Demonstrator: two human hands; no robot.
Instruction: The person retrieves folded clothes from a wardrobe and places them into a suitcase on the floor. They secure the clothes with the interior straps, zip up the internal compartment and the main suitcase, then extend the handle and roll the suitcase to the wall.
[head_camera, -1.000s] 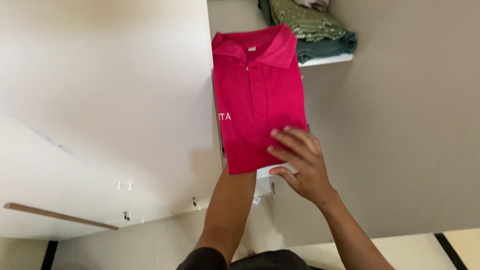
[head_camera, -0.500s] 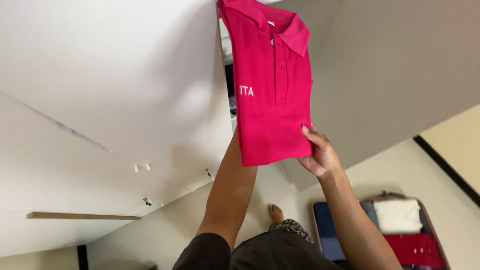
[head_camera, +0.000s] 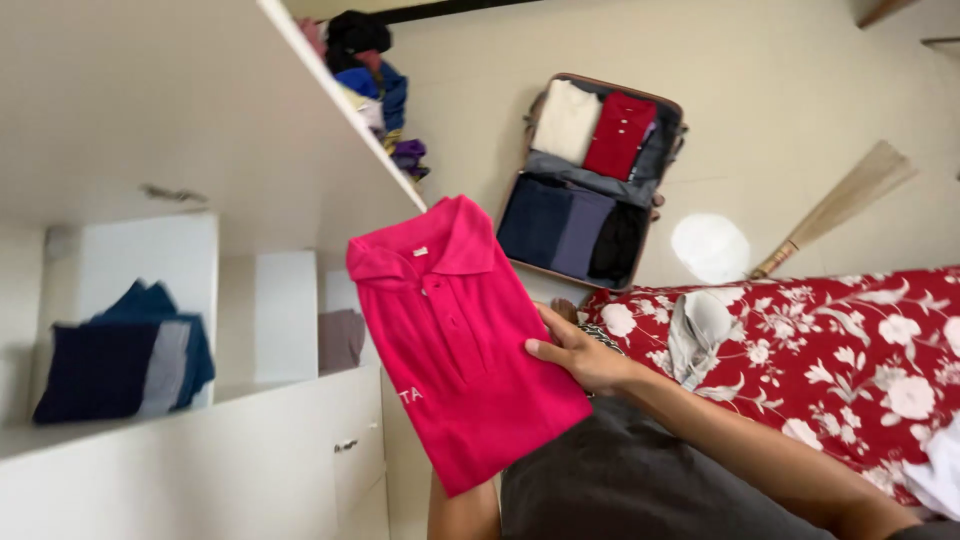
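Here the folded bright-pink polo shirt with a buttoned collar (head_camera: 460, 340) is carried flat in the air, collar pointing away from the person, in front of the open white wardrobe (head_camera: 200, 130) and above the pale floor. The right hand (head_camera: 575, 352) grips the shirt's right edge, thumb lying on top of the fabric and fingers tucked beneath. The left hand is hidden under the shirt; only its forearm (head_camera: 462, 512) shows below the hem, so whether it is spread flat or curled cannot be told, though it seems to bear the shirt from underneath. Inside the wardrobe, a folded navy and grey stack of clothes (head_camera: 120, 360) sits in a lower compartment, and a jumble of dark and coloured garments (head_camera: 365, 70) lies on a higher shelf. On the floor well beyond the shirt lies an open suitcase (head_camera: 592, 180) packed with cream, red and dark folded clothes, with a straw broom (head_camera: 835, 205) to its right. A red bedspread with white flowers (head_camera: 820, 360) is just beside the person's right arm. The risk, as I judge it, is the fold slipping: the shirt tilts, and with one edge pinched the loose lower layers could slide open or the whole piece could drop.
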